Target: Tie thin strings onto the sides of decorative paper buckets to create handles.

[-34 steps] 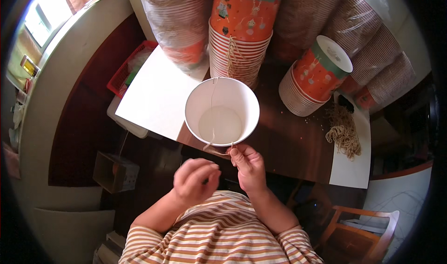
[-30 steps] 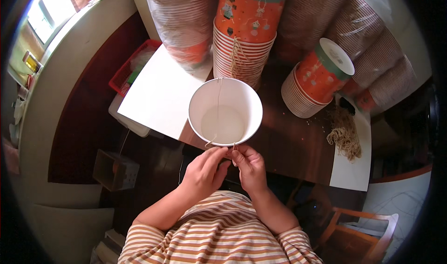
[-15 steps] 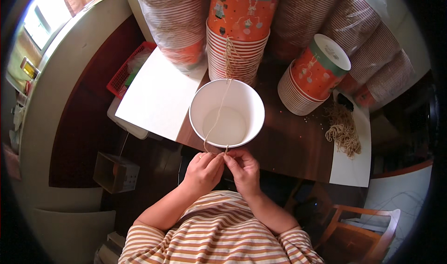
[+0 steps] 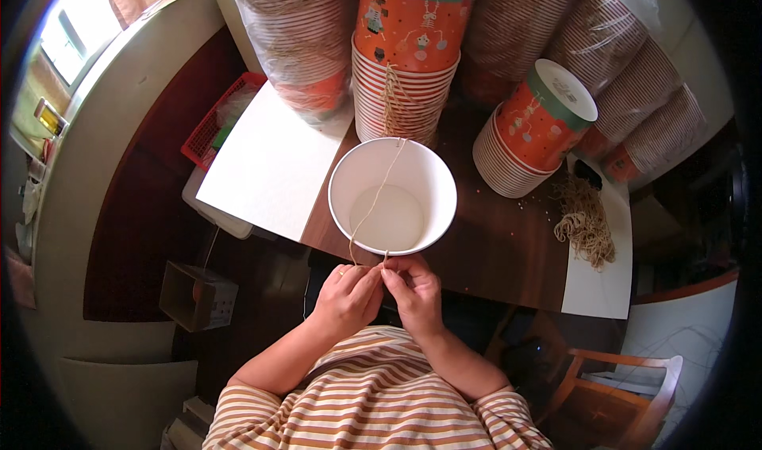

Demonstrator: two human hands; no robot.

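The person's left hand (image 4: 347, 298) and right hand (image 4: 413, 290) meet just below the near rim of a white round paper bucket (image 4: 393, 197), which stands open at the front edge of the dark brown wooden table (image 4: 492, 251). Both hands pinch a thin beige twine string (image 4: 379, 192) between thumb and fingertips, the fingers curled in tight around it; the two pinches sit just beside each other, touching the bucket's rim or very nearly so. From the fingers the string rises over the rim, crosses the bucket's hollow and runs up to a tall stack of orange printed paper buckets (image 4: 406, 53) behind it. A flat white rectangular sheet (image 4: 270, 164) lies to the left of the bucket, and a loose bundle of beige string pieces (image 4: 586, 224) lies on a white sheet well to the right.
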